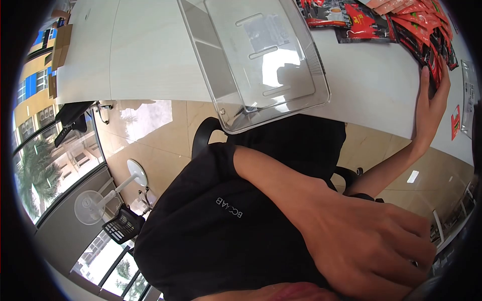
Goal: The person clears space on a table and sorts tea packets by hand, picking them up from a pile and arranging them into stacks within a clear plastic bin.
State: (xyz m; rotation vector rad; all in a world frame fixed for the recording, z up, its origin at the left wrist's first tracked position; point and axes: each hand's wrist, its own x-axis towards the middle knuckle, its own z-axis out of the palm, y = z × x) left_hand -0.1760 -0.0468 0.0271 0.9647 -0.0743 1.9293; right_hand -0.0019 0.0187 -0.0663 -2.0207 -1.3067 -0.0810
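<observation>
My right hand (433, 103) reaches to the far right of the table. Its thumb and fingers lie on either side of a red-and-black sachet (436, 70), at the lower edge of a fanned pile of red sachets (419, 22). Close to the camera, my left hand (371, 246) is raised with its back in view. Its fingers are bent, and their tips are hidden at the lower right, so what they hold is not visible. More black-and-red sachets (364, 22), one printed with a cup, lie left of the pile.
A clear plastic bin (203, 55) overhangs the near edge of the white table (145, 50). Below is a black chair armrest (203, 135). A white fan (90, 206) and black basket (123, 224) stand at left. A clear tray (469, 98) lies at the far right.
</observation>
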